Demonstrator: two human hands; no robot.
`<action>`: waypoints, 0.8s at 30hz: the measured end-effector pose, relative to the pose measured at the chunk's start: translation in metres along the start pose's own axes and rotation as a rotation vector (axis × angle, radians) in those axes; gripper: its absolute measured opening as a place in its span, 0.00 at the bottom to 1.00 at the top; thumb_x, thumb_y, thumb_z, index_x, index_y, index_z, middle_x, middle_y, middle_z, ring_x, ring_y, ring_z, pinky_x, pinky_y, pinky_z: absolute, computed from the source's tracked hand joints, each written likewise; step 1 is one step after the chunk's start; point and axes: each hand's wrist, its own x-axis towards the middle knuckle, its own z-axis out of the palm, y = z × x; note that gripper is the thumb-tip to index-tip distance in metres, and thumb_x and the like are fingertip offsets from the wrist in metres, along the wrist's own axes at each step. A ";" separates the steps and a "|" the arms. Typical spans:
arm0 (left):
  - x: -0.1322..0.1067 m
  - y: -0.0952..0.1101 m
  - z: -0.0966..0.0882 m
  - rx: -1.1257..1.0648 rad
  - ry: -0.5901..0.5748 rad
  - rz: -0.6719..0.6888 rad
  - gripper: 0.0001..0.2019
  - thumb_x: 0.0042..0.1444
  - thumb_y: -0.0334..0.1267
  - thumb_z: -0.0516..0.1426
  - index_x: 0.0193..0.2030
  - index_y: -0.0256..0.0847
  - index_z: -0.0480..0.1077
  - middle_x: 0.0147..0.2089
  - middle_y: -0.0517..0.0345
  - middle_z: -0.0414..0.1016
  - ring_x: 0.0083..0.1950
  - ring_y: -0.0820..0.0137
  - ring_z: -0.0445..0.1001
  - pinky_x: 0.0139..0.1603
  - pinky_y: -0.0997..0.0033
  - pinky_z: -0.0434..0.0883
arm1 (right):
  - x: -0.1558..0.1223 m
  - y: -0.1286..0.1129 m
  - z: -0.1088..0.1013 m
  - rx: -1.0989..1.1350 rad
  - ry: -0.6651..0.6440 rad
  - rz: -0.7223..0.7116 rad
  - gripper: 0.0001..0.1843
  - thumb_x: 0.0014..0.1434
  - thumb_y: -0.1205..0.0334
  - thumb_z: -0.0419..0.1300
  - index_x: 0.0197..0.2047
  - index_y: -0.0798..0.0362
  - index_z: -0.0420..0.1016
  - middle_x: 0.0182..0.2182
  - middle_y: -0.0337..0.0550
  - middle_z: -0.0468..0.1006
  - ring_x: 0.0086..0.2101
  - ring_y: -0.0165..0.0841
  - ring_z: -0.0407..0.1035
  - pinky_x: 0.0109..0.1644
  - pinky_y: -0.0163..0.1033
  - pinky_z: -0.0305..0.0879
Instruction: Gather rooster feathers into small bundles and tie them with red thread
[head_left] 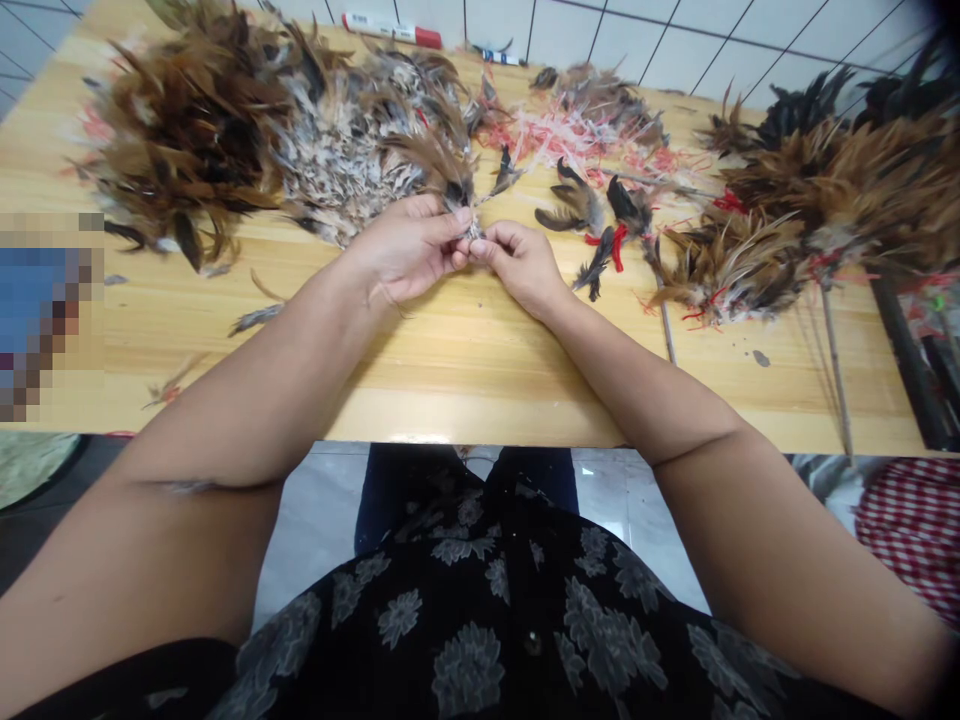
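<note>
Between thumb and fingers, my left hand (412,245) pinches a small bunch of brown feathers (442,165), tips pointing up and away. My right hand (519,262) meets it at the quill end, thumb and forefinger closed on the base of the same bunch. Both hands are just above the wooden table (450,375), fingertips touching. Right behind them spreads a pile of grey-white feathers (337,150), with a heap of brown feathers (187,130) to its left. Loose dark feathers (574,205) and a red strip (619,247) lie to the right of my right hand.
Feather dusters (832,200) with thin sticks (836,370) lie at the right, beside a black bar (904,360). Pink-white plastic strands (555,135) lie at the back, near a red marker (390,30) and a blue-labelled marker (499,57). A tiled wall (585,30) borders the table.
</note>
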 end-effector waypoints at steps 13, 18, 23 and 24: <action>0.004 -0.003 -0.005 -0.017 -0.053 0.007 0.21 0.77 0.33 0.84 0.38 0.41 0.80 0.35 0.56 0.83 0.38 0.66 0.88 0.40 0.74 0.84 | 0.001 -0.003 0.001 0.041 -0.015 -0.001 0.37 0.70 0.25 0.84 0.37 0.49 0.79 0.35 0.39 0.82 0.43 0.35 0.74 0.52 0.40 0.74; -0.002 0.003 0.001 -0.059 -0.019 -0.055 0.20 0.76 0.31 0.85 0.40 0.40 0.80 0.34 0.59 0.83 0.36 0.70 0.89 0.37 0.80 0.83 | 0.002 0.006 -0.001 0.038 -0.020 -0.018 0.36 0.70 0.24 0.83 0.40 0.49 0.84 0.38 0.40 0.86 0.42 0.34 0.74 0.52 0.40 0.75; -0.009 0.009 0.005 -0.203 0.024 -0.067 0.19 0.78 0.27 0.82 0.42 0.44 0.80 0.32 0.62 0.82 0.37 0.71 0.83 0.39 0.78 0.81 | 0.003 0.006 -0.002 0.062 -0.039 -0.052 0.37 0.73 0.21 0.79 0.40 0.50 0.83 0.40 0.42 0.88 0.47 0.36 0.80 0.59 0.41 0.79; -0.009 0.008 0.004 -0.205 0.022 -0.030 0.20 0.79 0.26 0.81 0.41 0.45 0.79 0.31 0.63 0.81 0.36 0.71 0.80 0.38 0.78 0.79 | 0.003 0.006 -0.002 0.066 -0.035 -0.057 0.37 0.74 0.21 0.79 0.40 0.50 0.83 0.40 0.42 0.88 0.48 0.36 0.80 0.60 0.41 0.80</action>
